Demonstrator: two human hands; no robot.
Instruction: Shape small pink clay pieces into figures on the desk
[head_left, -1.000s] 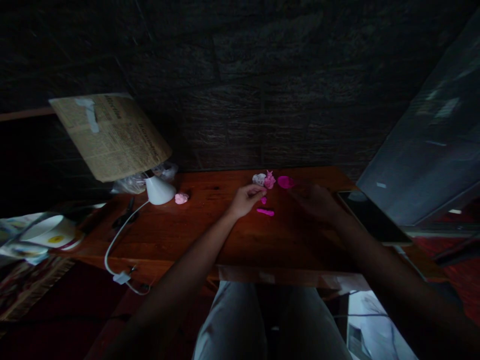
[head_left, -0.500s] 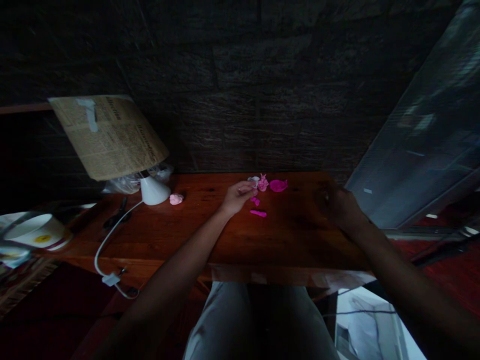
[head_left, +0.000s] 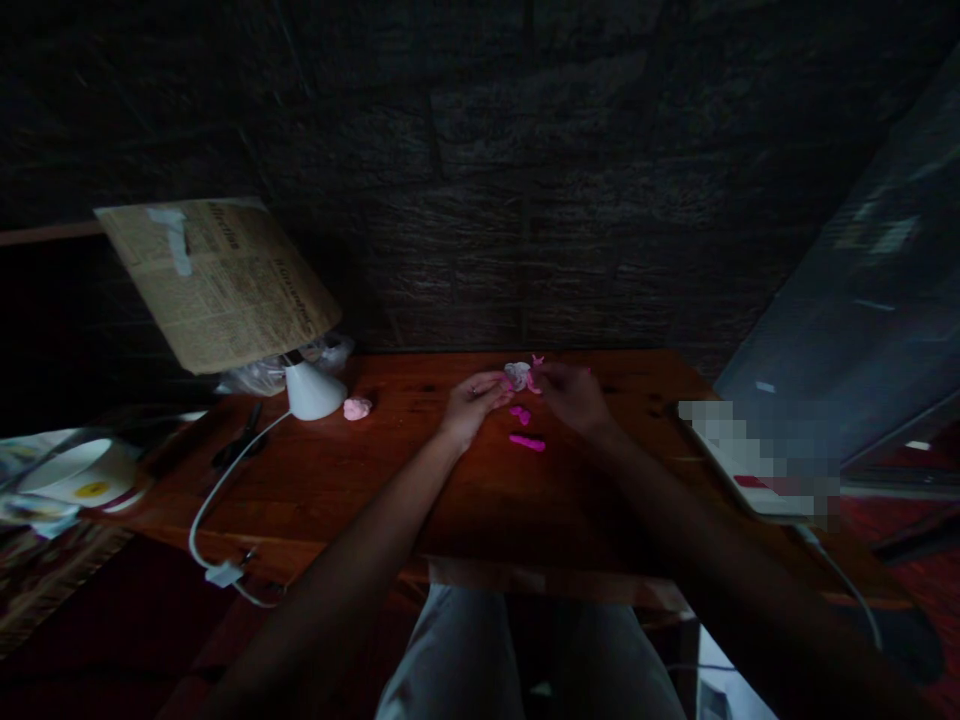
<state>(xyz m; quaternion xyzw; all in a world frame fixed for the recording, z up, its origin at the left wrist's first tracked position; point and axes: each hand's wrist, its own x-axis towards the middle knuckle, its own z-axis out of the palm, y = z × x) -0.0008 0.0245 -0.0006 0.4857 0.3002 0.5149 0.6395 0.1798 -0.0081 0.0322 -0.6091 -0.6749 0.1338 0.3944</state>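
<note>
On the wooden table, my left hand [head_left: 471,402] is closed in a pinch, with a small bit of pink modelling clay at its fingertips. Opposite it, my right hand [head_left: 576,396] has its fingers curled together; what they hold, if anything, is hidden. Between the hands sits a whitish crumpled lump [head_left: 517,375]. A pink clay figure [head_left: 535,382] with small prongs on top stands against the right fingertips, partly covered by them. Closer to me lie a small magenta clay piece [head_left: 520,414] and a magenta clay roll [head_left: 527,442].
A lamp [head_left: 315,392] with a newspaper shade stands left, its white cord hanging over the edge. Beside it lie a pale pink lump [head_left: 357,408] and a dark tool [head_left: 244,440]. A paper bowl [head_left: 86,470] is far left. At right rests a blurred-out flat device [head_left: 750,460] with a cable.
My right hand has moved left from the table's right side to the pink figure, and now covers most of the flat magenta piece. My left hand stays near the whitish lump. The view has shifted slightly.
</note>
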